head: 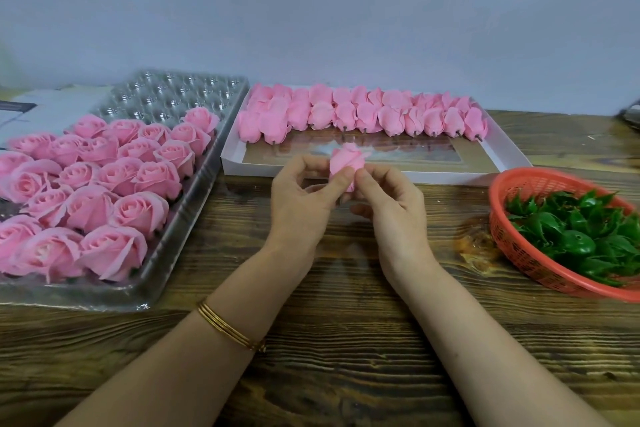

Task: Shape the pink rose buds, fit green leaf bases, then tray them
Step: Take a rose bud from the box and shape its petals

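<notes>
Both hands hold one pink rose bud [344, 160] above the wooden table, in front of the white box. My left hand [301, 194] grips its left side with thumb and fingers. My right hand [388, 198] pinches its lower right side. Several closed pink buds [363, 113] lie in rows at the back of the white box [381, 174]. Finished open roses [104, 184] fill the near part of a clear plastic tray [194, 184] at left. Green leaf bases [581, 232] lie heaped in a red basket [512, 246] at right.
The far cells of the clear tray [180, 94] hold nothing. A white carton [41, 104] sits behind the tray at far left. A dark object [632, 116] shows at the right edge. A grey wall stands behind the table [346, 340].
</notes>
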`<state>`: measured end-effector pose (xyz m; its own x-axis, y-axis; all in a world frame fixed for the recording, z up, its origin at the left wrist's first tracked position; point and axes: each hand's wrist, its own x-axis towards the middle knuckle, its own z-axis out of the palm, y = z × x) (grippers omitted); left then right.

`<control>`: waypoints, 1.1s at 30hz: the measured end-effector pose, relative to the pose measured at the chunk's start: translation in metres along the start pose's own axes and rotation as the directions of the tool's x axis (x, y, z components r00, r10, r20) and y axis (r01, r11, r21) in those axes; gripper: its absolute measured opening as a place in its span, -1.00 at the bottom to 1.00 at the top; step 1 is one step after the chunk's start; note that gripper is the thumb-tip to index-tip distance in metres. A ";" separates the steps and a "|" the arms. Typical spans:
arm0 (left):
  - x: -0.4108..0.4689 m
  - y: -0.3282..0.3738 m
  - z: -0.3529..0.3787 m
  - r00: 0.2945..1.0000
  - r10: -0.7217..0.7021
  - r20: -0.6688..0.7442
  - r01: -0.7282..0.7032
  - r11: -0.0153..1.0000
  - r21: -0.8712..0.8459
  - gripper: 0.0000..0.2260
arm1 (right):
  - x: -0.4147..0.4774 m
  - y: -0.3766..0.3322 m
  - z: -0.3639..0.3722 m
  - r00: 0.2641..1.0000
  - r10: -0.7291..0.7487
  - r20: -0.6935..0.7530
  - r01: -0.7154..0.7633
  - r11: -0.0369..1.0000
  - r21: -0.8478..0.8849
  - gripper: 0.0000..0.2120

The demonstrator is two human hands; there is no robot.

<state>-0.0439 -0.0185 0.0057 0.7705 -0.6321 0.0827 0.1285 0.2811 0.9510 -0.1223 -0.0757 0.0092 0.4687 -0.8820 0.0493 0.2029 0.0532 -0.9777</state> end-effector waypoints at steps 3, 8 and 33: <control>-0.001 0.000 -0.001 1.000 0.001 0.022 -0.001 1.000 0.012 -0.89 | 0.000 -0.001 -0.001 1.000 0.014 0.001 -0.014 0.999 0.039 -0.91; -0.004 0.002 -0.002 0.999 0.003 0.050 -0.004 1.000 0.031 -0.91 | 0.000 -0.002 -0.002 1.000 0.029 -0.003 -0.028 0.994 0.103 -0.92; 0.005 -0.002 -0.008 0.967 -0.144 0.212 0.137 0.990 0.044 -0.60 | 0.004 -0.004 -0.004 0.981 0.185 0.060 -0.195 0.932 0.307 -0.82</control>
<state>-0.0349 -0.0160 0.0022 0.5936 -0.8048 0.0065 0.2054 0.1593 0.9656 -0.1250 -0.0815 0.0121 0.5491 -0.8270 -0.1204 0.3618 0.3651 -0.8578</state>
